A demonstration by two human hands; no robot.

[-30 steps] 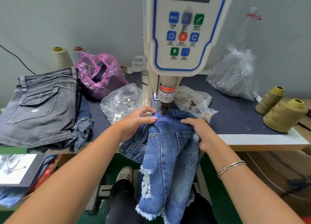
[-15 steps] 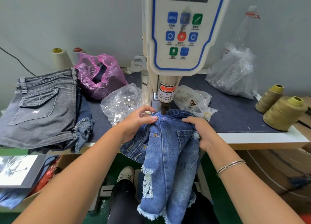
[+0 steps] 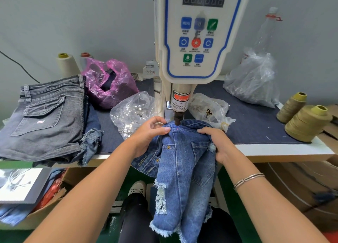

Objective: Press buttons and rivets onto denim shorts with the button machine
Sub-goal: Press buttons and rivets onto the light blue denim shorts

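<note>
Under the punch [image 3: 178, 117] of the button machine [image 3: 197, 41], the blue denim shorts [image 3: 182, 169] are draped over the front edge of the desk [image 3: 274, 149], waistband up against the punch tip and legs hanging down. The left hand [image 3: 148, 135] has its grip clamped on the waistband, thumb and fingers pinching the fabric just left of the punch. The right hand [image 3: 217, 144] has its grip curled round the bunched cloth on the other side. A clear bag of metal buttons [image 3: 131, 113] lies just behind the left hand, and grey shorts [image 3: 42, 118] are stacked at the far left.
</note>
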